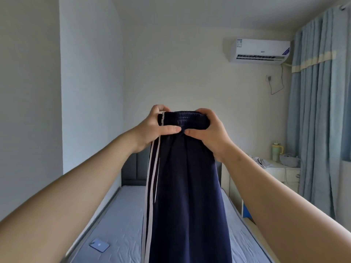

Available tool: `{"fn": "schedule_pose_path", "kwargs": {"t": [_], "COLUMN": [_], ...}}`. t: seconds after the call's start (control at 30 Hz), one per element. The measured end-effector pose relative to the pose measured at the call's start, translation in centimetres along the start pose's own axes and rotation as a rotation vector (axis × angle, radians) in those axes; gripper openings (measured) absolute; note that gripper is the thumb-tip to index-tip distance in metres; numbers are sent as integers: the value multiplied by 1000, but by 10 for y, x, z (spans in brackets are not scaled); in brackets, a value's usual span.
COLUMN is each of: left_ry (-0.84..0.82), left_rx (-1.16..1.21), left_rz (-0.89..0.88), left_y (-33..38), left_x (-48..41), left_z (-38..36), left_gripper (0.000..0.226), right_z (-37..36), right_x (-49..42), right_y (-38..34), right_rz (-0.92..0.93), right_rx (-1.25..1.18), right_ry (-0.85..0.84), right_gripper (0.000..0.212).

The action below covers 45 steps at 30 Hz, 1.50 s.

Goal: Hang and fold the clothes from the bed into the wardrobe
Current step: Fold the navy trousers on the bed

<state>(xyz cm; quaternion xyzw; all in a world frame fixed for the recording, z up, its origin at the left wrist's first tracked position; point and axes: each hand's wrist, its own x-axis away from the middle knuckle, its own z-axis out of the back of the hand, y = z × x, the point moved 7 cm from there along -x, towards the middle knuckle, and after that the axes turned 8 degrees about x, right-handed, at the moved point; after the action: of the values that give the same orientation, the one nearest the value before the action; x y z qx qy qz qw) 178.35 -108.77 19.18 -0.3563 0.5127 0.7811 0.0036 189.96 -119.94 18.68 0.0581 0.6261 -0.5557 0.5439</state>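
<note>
Above the bed (123, 215), the left grip (152, 128) and the right grip (210, 130) each clutched the waistband (186, 118) of the navy trousers (190, 186) — legs hanging straight down.

A home bedroom is shown. A bed (121, 215) with a dark padded headboard (133, 171) is seen at 6 o'clock. A wall-mounted air conditioner (260, 51) is fixed at 1 o'clock. Long blue curtains (315, 111) are hung at 3 o'clock, and a white bedside cabinet (290, 173) carrying a green cup (276, 151) is set just beside them.
</note>
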Motion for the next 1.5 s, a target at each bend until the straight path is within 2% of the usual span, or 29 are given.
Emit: {"fn": "schedule_pose_path", "kwargs": {"t": [0.07, 0.13, 0.27, 0.37, 0.43, 0.5, 0.63, 0.7, 0.77, 0.83, 0.93, 1.0, 1.07, 1.13, 1.17, 1.3, 1.33, 1.4, 1.5], "left_ry": [-12, 19, 11, 48, 108, 122, 53, 65, 119, 174, 158, 87, 38, 55, 76, 268, 317, 426, 593], "left_rx": [-188, -240, -324, -305, -158, -88, -458, -544, -438, -263, -199, -420, -730, -815, -730, -64, 18, 32, -12], "left_rz": [-14, 3, 36, 80, 139, 186, 290, 348, 391, 436, 549, 640, 724, 754, 766, 853, 847, 790, 557], "left_y": [-1, -2, 2, 4, 1, -2, -15, -23, -31, -40, -59, -68, -74, -86, -96, -152, -167, -191, -188], "left_x": [4, 9, 17, 22, 27, 33, 43, 47, 52, 57, 63, 64, 65, 64, 63, 71, 69, 56, 23], "left_z": [5, 12, 18, 24, 33, 40, 43, 50, 61, 71, 78, 81, 90, 101, 105, 116, 122, 138, 163], "left_gripper": [44, 41, 32, 30, 32, 33, 26, 27, 32, 40, 43, 27, 12, 13, 12, 15, 16, 24, 27], "right_z": [-4, -9, -14, -25, -37, -46, -54, -63, -71, -79, -86, -90, -97, -105, -110, -151, -165, -187, -196], "right_x": [0, 0, -1, 4, 10, 13, 9, 12, 18, 23, 26, 24, 22, 18, 15, 17, 17, 8, -30], "right_y": [4, 7, 7, 15, 20, 23, 29, 37, 47, 54, 67, 76, 82, 97, 107, 143, 154, 174, 172], "right_rz": [-57, -99, -126, -193, -267, -297, -265, -299, -367, -446, -504, -477, -418, -438, -467, -654, -701, -702, -507], "right_rx": [26, 84, 150, -47, -238, -283, -71, -124, -240, -289, -167, 23, 215, 277, 277, 136, 101, 125, 159], "right_ry": [-40, -69, -75, -183, -314, -406, -343, -350, -393, -513, -630, -626, -623, -611, -595, -595, -568, -450, -191], "right_gripper": [38, 30, 32, 28, 25, 23, 28, 30, 37, 38, 25, 21, 7, 5, 3, 7, 9, 9, 3]}}
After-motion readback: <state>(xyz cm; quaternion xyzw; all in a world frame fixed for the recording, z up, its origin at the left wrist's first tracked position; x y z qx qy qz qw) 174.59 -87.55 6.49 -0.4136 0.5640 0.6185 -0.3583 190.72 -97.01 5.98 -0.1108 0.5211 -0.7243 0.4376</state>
